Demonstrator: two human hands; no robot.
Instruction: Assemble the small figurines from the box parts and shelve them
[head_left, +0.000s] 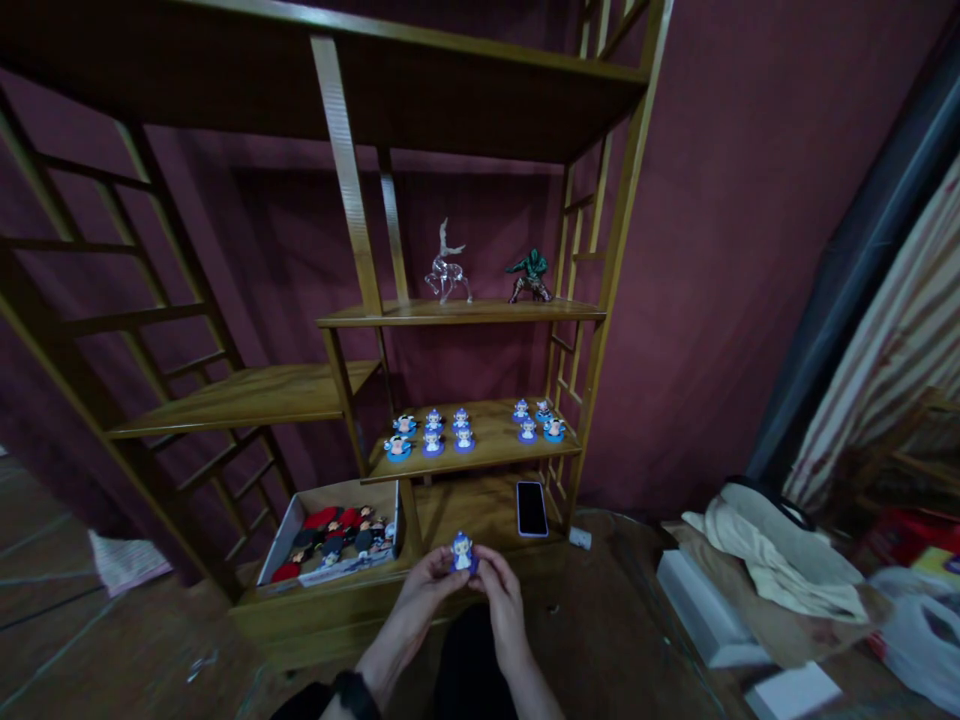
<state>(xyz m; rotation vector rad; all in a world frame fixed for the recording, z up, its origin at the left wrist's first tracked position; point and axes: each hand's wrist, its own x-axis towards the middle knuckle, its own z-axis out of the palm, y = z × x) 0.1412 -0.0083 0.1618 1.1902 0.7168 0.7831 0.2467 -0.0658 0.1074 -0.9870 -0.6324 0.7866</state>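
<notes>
A small purple and white figurine (462, 552) on a purple base is held upright between my two hands. My left hand (429, 588) grips its left side with closed fingers, and my right hand (496, 585) pinches the right side. Beyond them, a wooden shelf (491, 440) carries similar figurines in two groups. The left group pairs pink and blue figurines (398, 448) with purple and white ones (433, 443); the right group mixes both kinds too. Left of my hands, a white box (274, 545) holds several red and dark figurines (341, 530).
A phone (532, 509) lies on the lowest shelf. Above stand a clear deer ornament (448, 272) and a dark green crouching figure (531, 275). At the right, white boxes (705, 610), pale cloth (787, 560) and a plastic bag (922, 630) sit on the floor.
</notes>
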